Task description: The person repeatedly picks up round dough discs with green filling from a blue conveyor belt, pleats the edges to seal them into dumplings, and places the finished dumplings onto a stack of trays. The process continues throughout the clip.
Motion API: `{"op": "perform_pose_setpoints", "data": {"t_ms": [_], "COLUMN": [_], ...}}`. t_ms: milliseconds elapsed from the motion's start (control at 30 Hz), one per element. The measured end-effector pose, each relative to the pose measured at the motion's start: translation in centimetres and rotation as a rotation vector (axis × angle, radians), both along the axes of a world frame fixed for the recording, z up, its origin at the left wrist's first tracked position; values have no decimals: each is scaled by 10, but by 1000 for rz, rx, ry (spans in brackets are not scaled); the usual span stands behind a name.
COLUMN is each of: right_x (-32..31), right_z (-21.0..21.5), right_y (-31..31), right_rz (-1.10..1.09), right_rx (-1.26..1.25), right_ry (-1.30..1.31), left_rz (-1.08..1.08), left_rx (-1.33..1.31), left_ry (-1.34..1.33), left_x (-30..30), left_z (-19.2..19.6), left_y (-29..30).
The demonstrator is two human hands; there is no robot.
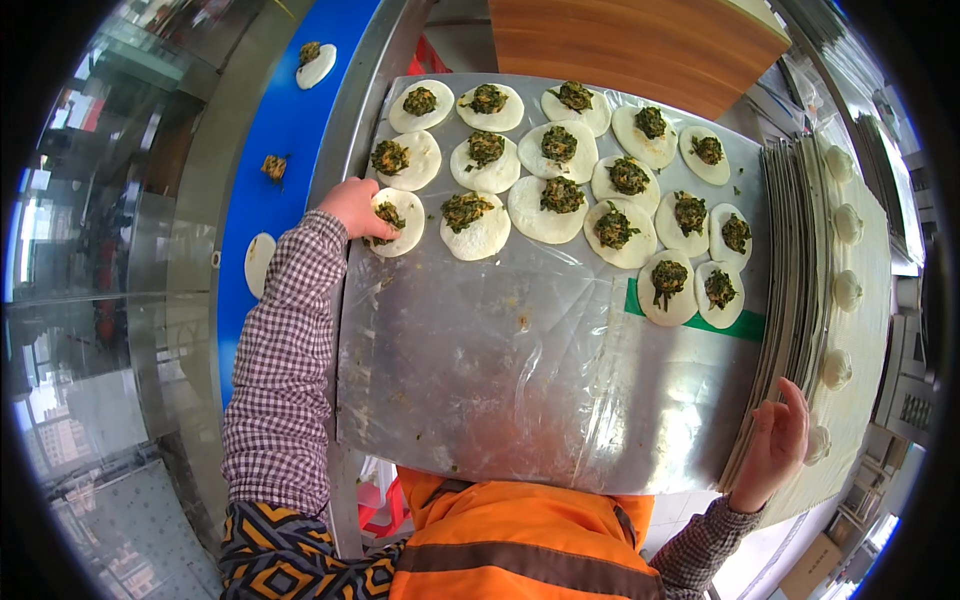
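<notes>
- The left hand (352, 207) lies at the left edge of the flat, shiny metal tray covered with clear plastic film (520, 390); its fingers curl over the rim of a round white dough wrapper topped with chopped green filling (393, 222), gripping it lightly.
- That wrapper is the leftmost of the nearest row on the tray, just beside a second filled round (474, 224).
- The tray carries many such filled rounds in rows across its far half; the near half shows only wrinkled film and some crumbs.
- The right hand (775, 445) is open, fingers spread, its palm pressed against the near right corner of the stack of thin metal trays (790, 300) lying beside the main tray.
- Right of the stack, a pale cloth-lined board (868, 330) holds a column of closed, pleated white dumplings (846, 289).
- Left of the tray runs a blue conveyor belt (270, 120), bearing a bare dough round (258, 262), a lump of green filling (273, 166) and one filled round (315, 64) farther off.
- A wooden board (630, 40) lies beyond the tray's far edge.
</notes>
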State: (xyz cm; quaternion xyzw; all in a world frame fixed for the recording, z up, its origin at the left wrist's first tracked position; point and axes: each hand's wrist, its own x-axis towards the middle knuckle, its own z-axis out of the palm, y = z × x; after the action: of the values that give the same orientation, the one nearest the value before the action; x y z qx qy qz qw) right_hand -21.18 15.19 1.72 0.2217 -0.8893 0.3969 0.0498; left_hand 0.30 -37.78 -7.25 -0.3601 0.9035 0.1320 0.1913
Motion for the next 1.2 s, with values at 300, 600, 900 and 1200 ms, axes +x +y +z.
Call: {"op": "perform_pose_setpoints", "data": {"t_ms": [300, 600, 900, 1200], "right_x": [16, 61, 102, 131], "right_z": [-4, -14, -53, -47], "right_y": [-49, -148, -141, -103], "right_rz": [256, 763, 819, 743], "right_rx": [97, -141, -109, -53], "right_ry": [39, -418, -981, -710], "left_rz": [391, 1051, 844, 621], "left_rx": [329, 1451, 1659, 1387], "left_ry": [663, 1065, 1014, 807], "left_x": [24, 61, 67, 76], "left_z": [-13, 7, 17, 19], "left_y": [50, 151, 283, 312]}}
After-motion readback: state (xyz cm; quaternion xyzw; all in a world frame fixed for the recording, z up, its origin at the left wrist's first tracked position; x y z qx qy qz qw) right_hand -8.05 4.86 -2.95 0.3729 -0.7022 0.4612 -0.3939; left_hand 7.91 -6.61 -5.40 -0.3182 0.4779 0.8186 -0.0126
